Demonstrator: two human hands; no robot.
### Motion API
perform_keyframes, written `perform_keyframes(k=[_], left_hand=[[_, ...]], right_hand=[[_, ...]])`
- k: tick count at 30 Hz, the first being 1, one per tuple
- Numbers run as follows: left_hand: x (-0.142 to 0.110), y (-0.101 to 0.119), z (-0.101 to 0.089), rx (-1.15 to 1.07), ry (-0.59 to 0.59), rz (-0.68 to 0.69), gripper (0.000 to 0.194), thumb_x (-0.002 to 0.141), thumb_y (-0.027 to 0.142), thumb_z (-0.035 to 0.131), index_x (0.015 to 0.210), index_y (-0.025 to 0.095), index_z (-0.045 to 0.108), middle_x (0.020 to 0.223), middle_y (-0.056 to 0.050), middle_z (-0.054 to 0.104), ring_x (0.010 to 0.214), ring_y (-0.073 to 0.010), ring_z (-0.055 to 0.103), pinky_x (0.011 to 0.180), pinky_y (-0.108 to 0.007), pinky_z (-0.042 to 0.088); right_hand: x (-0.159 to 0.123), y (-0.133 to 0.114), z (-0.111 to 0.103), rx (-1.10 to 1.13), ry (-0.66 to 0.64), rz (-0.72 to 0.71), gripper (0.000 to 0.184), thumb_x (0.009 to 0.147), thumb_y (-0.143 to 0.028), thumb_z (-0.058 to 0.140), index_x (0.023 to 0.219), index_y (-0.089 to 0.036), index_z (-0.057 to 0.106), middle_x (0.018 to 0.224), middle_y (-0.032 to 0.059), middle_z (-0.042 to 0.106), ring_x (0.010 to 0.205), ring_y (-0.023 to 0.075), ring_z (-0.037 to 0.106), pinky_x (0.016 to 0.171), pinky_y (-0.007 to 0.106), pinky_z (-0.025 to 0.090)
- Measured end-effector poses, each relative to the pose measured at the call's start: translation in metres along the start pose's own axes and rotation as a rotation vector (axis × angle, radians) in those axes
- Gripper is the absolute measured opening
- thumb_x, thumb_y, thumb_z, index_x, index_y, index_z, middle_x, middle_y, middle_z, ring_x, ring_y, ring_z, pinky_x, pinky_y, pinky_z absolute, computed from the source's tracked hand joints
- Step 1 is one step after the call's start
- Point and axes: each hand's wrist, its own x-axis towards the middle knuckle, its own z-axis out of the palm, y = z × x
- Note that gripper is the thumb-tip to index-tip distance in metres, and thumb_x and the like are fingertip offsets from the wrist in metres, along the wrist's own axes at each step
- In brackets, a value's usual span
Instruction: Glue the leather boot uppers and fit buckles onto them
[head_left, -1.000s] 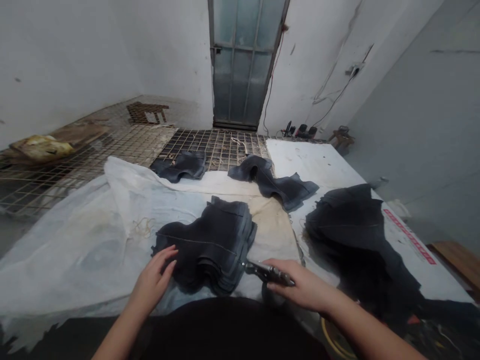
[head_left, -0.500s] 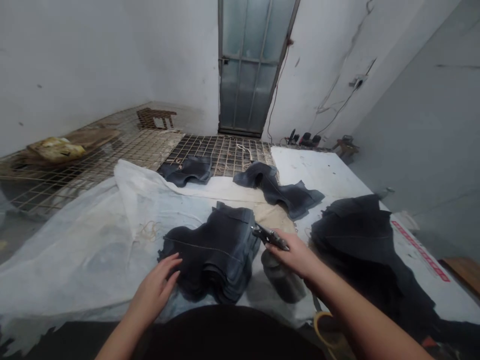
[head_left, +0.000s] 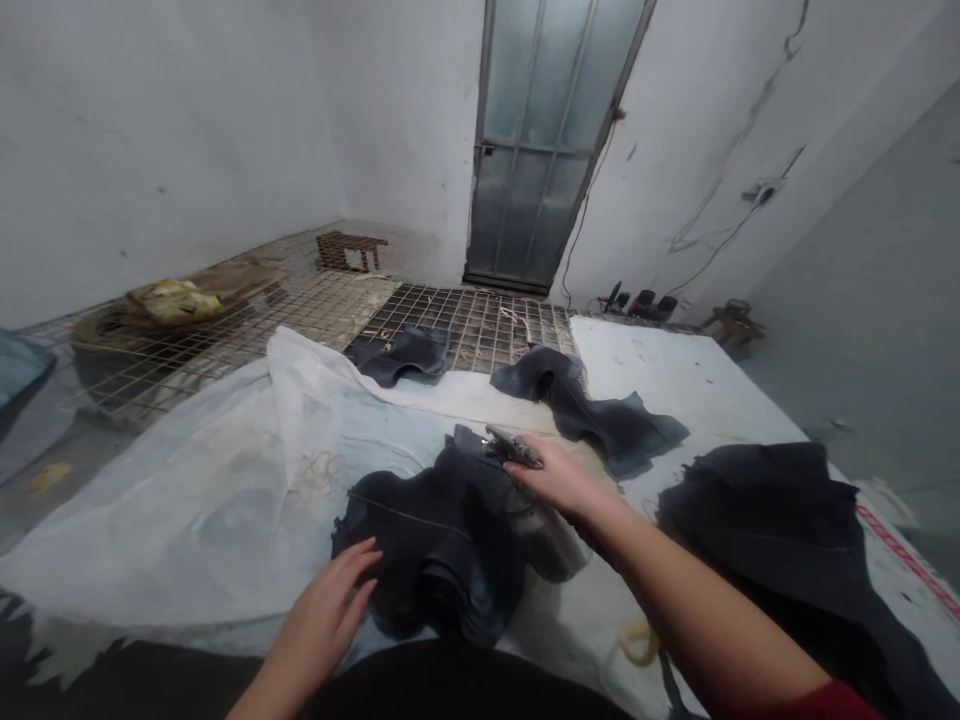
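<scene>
A white sheet (head_left: 187, 530) spreads broadly at the left, its near edge ragged. The left hand (head_left: 324, 605), fingers slightly apart, holds nothing at the near left edge of the dark pile (head_left: 427, 535); contact is unclear. The right hand's (head_left: 559, 478) grip is clamped on a sprayer (head_left: 516, 448) above the pile's far right edge. Its metal cup (head_left: 561, 548) hangs below, contents hidden. A pale strip separates cup from second pile (head_left: 769, 520).
</scene>
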Motion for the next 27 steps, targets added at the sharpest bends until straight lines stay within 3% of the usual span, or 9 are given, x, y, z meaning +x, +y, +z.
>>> perform_keyframes(k=[6,12,16,22,27], left_hand=[[-0.001,0.009,0.003,-0.039,-0.083,-0.067,0.027,0.083,0.033,0.043,0.098,0.021,0.062,0.105,-0.008,0.066,0.094,-0.0201,0.063,0.08,-0.031,0.053],[-0.005,0.038,0.004,-0.115,-0.408,-0.187,0.024,0.083,0.025,0.042,0.096,0.021,0.061,0.092,-0.005,0.069,0.082,-0.0179,0.065,0.073,-0.028,0.051],[-0.014,0.047,0.012,-0.109,-0.545,-0.154,0.024,0.082,0.023,0.043,0.099,0.021,0.061,0.094,-0.004,0.068,0.085,-0.0193,0.064,0.075,-0.028,0.048],[-0.036,0.049,0.041,-0.065,-0.629,-0.117,0.019,0.081,0.027,0.046,0.084,0.023,0.065,0.083,-0.003,0.07,0.075,-0.0189,0.065,0.062,-0.022,0.046],[-0.037,0.069,0.022,-0.163,-0.563,-0.136,0.029,0.086,0.03,0.036,0.082,0.02,0.063,0.079,-0.002,0.068,0.072,-0.0164,0.063,0.061,-0.022,0.042]], right_hand=[[-0.016,-0.015,0.003,0.029,-0.136,-0.072,0.019,0.076,-0.026,0.05,0.091,-0.018,0.058,0.087,0.0057,0.065,0.08,0.0206,0.059,0.072,0.031,0.045],[-0.028,-0.038,0.014,0.009,-0.299,-0.203,0.021,0.076,-0.025,0.05,0.094,-0.02,0.059,0.081,0.0032,0.065,0.075,0.0191,0.059,0.068,0.029,0.044],[-0.031,-0.056,0.02,0.109,-0.263,-0.272,0.028,0.076,-0.023,0.051,0.103,-0.021,0.057,0.091,0.0034,0.066,0.083,0.0195,0.06,0.075,0.031,0.044],[-0.042,-0.077,0.02,0.063,-0.392,-0.372,0.028,0.076,-0.021,0.051,0.103,-0.021,0.058,0.093,0.0038,0.066,0.083,0.0192,0.06,0.075,0.03,0.044],[-0.064,-0.074,0.014,0.001,-0.501,-0.31,0.024,0.075,-0.019,0.05,0.097,-0.022,0.059,0.087,0.002,0.065,0.077,0.0176,0.059,0.07,0.028,0.044]])
